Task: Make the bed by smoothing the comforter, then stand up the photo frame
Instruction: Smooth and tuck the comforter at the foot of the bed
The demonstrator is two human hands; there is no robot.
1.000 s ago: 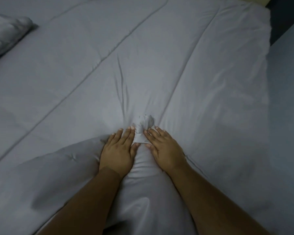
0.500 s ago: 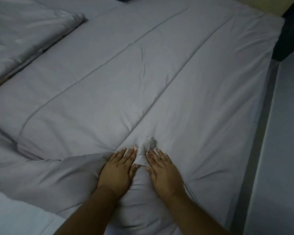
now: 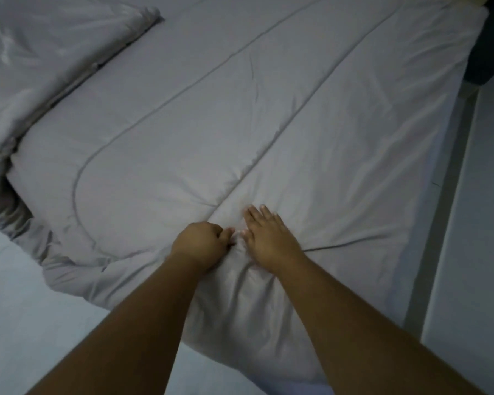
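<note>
Head view: both hands sit side by side on the grey comforter near its close edge. Half a second ago a small bunched knot of fabric stood up between the fingertips; now that knot is gone from sight — the left hand has curled into a fist, fingers pinching a fold of comforter, while the right hand has gone flat with fingers spread and pressed on the cloth, slightly motion-blurred. The view has also pulled back, so more of the bed shows. My read: the lump is being worked out, so smoothing is underway but not finished. Comforter covers most of the bed, lying between the bare sheet at the left and the bed's right edge, quilted seams running away from the person. The middle looks fairly flat; a sharp crease runs rightward from the right hand, and puckers gather around both hands. Far-left portion is folded back on itself in a thick heap, and the near-left corner is rumpled — both need spreading yet. Photo frame is not in view, so that step is not yet started as far as I can tell.
</note>
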